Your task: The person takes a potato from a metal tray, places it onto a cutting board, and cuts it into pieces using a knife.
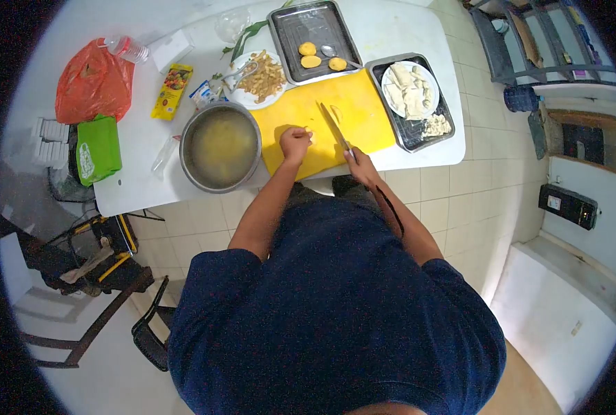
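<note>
A yellow cutting board (363, 104) lies at the table's front edge. My right hand (362, 168) is closed around the handle of a knife (334, 126), whose blade points up and left over the board. Left of the knife, my left hand (295, 145) is closed, fingers curled at a small pale yellow piece (310, 135) mostly hidden by them; I cannot make out what it is. A thin yellow slice (336, 113) lies beside the blade. Behind the board, a dark tray (308, 24) holds several yellow pieces and a spoon (329, 51).
A metal pot (221, 146) with cloudy yellowish liquid stands left of the board. Behind it is a plate (256, 104) of brown peelings. To the right, a tray (404, 141) bears a plate of pale pieces. A red bag (95, 83) and a green bag (99, 150) are far left.
</note>
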`<move>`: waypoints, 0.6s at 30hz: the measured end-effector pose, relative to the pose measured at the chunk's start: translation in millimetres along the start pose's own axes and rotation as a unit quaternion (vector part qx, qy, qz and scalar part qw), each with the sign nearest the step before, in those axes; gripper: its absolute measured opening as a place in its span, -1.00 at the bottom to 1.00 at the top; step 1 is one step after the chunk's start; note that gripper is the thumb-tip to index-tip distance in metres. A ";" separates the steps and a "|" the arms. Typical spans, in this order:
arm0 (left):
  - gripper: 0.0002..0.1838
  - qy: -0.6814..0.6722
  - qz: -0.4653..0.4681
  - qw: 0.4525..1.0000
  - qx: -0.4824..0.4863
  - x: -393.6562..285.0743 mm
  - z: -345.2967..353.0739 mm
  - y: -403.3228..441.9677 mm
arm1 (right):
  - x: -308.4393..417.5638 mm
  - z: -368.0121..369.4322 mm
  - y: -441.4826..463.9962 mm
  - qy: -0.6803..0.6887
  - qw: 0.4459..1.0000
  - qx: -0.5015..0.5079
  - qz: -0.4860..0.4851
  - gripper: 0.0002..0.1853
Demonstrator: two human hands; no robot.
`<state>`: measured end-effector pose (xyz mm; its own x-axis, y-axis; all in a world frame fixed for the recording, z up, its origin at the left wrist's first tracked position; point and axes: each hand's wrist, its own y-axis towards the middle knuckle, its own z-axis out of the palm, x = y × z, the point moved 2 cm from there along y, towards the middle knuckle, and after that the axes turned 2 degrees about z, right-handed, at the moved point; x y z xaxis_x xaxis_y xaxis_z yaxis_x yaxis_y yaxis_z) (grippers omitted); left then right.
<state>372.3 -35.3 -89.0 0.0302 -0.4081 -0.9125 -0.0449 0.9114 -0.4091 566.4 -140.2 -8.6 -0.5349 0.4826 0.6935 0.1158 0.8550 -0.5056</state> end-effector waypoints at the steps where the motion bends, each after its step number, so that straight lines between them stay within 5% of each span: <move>1: -0.84 -0.026 -0.019 0.999 -0.008 1.3 -1.4 -1.4 | 1.6 1.4 -0.9 -0.010 1.000 0.003 -0.004 -0.50; 8: -0.80 0.087 -0.070 0.993 -0.042 7.0 -15.6 -3.4 | 22.6 15.8 -2.0 -0.086 0.994 0.054 -0.040 -0.59; 14: -0.73 0.317 0.342 0.883 0.044 -80.2 -24.1 -7.4 | 13.5 32.7 -1.7 -0.138 0.986 0.048 -0.078 -0.63; 18: -0.64 0.416 0.399 0.787 0.220 -101.1 -19.4 14.2 | 15.9 36.9 -2.5 -0.152 0.985 0.037 -0.075 -0.64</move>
<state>349.3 17.8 -2.7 -0.5038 0.5772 -0.6427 0.6377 0.7504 0.1740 526.7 -141.7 -15.3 -0.7687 0.2633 0.5829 -0.0381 0.8908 -0.4527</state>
